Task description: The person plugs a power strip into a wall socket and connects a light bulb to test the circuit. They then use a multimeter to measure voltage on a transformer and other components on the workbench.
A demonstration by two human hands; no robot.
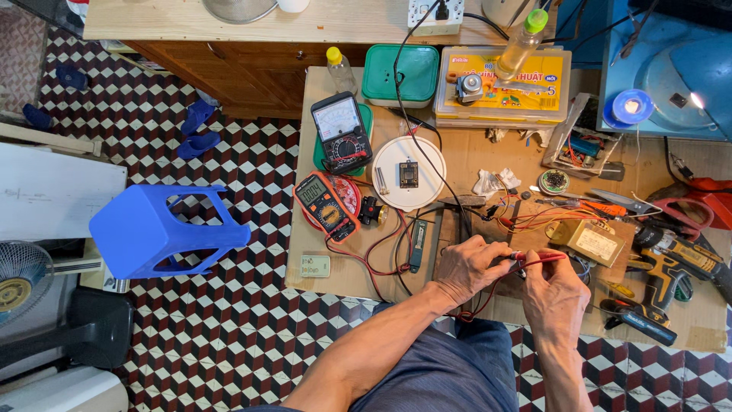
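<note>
My left hand (467, 267) and my right hand (555, 294) meet over a low cardboard-covered table (473, 164). Both hands pinch red meter probes (537, 259) whose tips touch near a tangle of thin wires (534, 217). Red and black leads run left from the probes to an orange digital multimeter (326, 206). A beige boxy transformer (593, 243) lies just past my right hand. A black analog meter (341, 131) stands behind the digital one.
A white round lid (409, 172) with a small part sits mid-table. Behind are a green box (402, 74), a yellow parts case (503, 85) and two bottles. A cordless drill (671, 263) lies right. A blue stool (156, 229) lies tipped on the floor.
</note>
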